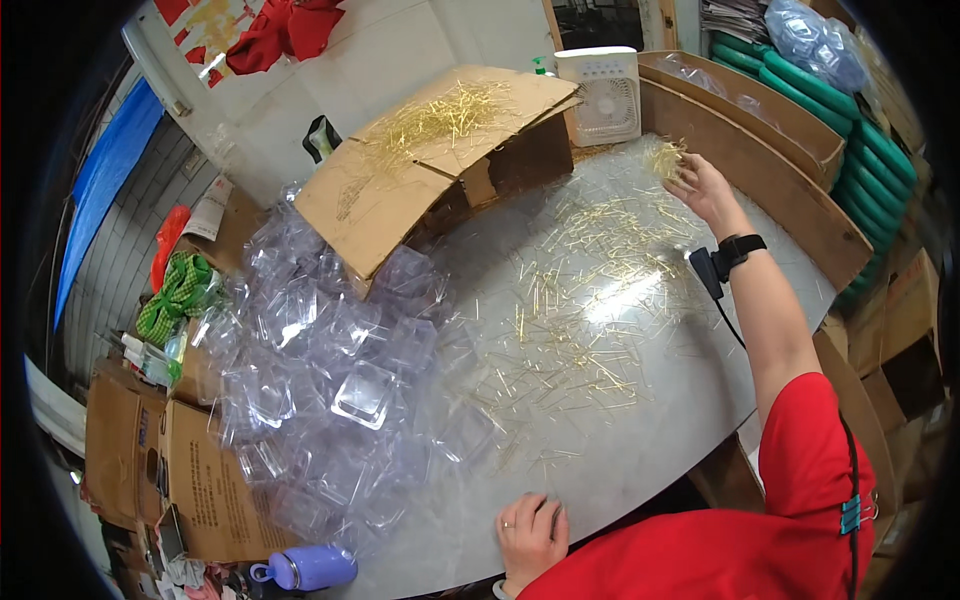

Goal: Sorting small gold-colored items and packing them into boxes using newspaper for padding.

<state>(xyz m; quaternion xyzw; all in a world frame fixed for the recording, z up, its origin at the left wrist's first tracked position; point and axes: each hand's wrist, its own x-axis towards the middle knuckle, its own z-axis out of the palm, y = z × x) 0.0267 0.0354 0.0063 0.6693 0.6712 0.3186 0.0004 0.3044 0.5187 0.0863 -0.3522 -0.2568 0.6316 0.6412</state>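
Observation:
At the far right of the grey table (690, 395), my right hand (703, 190) is stretched out, its fingers closed on a bunch of thin gold-coloured sticks (662, 158). Many more such thin sticks (600, 245) lie scattered over the tabletop in front of it. My left hand (532, 540) rests at the table's near edge with its fingers curled in, and nothing shows in them. A large heap of clear plastic boxes (360, 395) covers the table's left side, apart from both hands.
A cardboard box (375, 210) stands at the back, with a pile of gold sticks (450, 115) on top. Behind it is a white fan (607, 97). Cardboard walls (750, 165) border the right rear. A purple bottle (310, 568) is at the near left.

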